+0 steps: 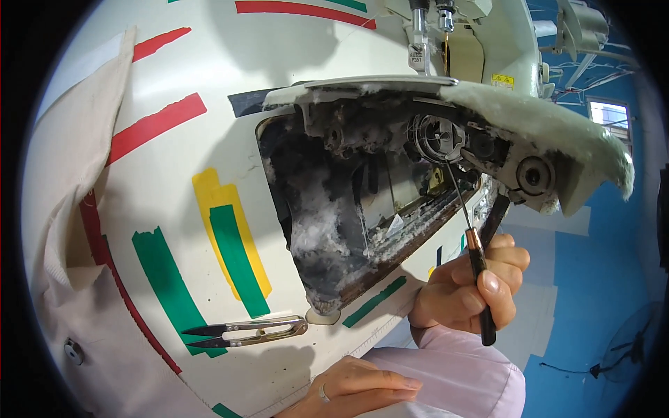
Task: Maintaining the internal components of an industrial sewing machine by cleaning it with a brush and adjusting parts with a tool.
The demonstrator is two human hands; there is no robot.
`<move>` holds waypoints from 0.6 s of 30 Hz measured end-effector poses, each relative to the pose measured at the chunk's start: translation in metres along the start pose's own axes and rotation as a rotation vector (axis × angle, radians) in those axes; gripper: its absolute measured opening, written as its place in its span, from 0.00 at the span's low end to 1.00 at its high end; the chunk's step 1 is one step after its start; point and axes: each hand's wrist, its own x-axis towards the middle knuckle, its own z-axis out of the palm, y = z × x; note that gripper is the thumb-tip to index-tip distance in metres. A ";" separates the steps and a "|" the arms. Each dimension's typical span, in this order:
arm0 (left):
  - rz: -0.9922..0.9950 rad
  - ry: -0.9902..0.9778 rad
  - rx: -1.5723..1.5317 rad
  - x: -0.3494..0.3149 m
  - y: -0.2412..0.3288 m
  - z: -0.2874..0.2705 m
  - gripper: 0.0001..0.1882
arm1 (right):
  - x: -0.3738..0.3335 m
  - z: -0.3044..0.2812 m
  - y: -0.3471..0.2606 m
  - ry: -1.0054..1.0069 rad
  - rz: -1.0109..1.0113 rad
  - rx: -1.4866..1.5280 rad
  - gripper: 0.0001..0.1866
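Observation:
My right hand (481, 282) is wrapped around the dark handle of a thin-shafted tool (477, 254) with a copper-coloured collar. Its tip reaches up to the round metal rotary hook (437, 139) under the sewing machine's bed (550, 118); whether it touches is hard to see. White lint clings to the parts around the hook. At the lower edge lies my left hand (359, 386), ringed on one finger, its fingers stretched out and holding nothing. It is beside my pink right sleeve (460, 369). Thread snips (247, 331) lie on the white table (279, 369), left of both hands.
A deep opening in the table holds clumps of lint (320, 230). Above the bed are the needle bar and presser foot (418, 56). Red, yellow and green tape strips (157, 279) mark the table. Beige fabric (90, 279) hangs along the left; a fan (620, 348) stands lower right.

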 end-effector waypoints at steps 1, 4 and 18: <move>-0.001 0.001 -0.002 -0.002 -0.001 -0.003 0.07 | 0.000 -0.001 -0.001 0.031 0.009 0.016 0.11; 0.048 -0.117 0.102 -0.006 -0.008 -0.016 0.07 | -0.001 0.000 -0.004 0.127 0.085 0.101 0.11; 0.079 0.187 -0.228 -0.027 -0.010 0.009 0.08 | 0.009 0.004 -0.001 -0.003 0.001 -0.026 0.14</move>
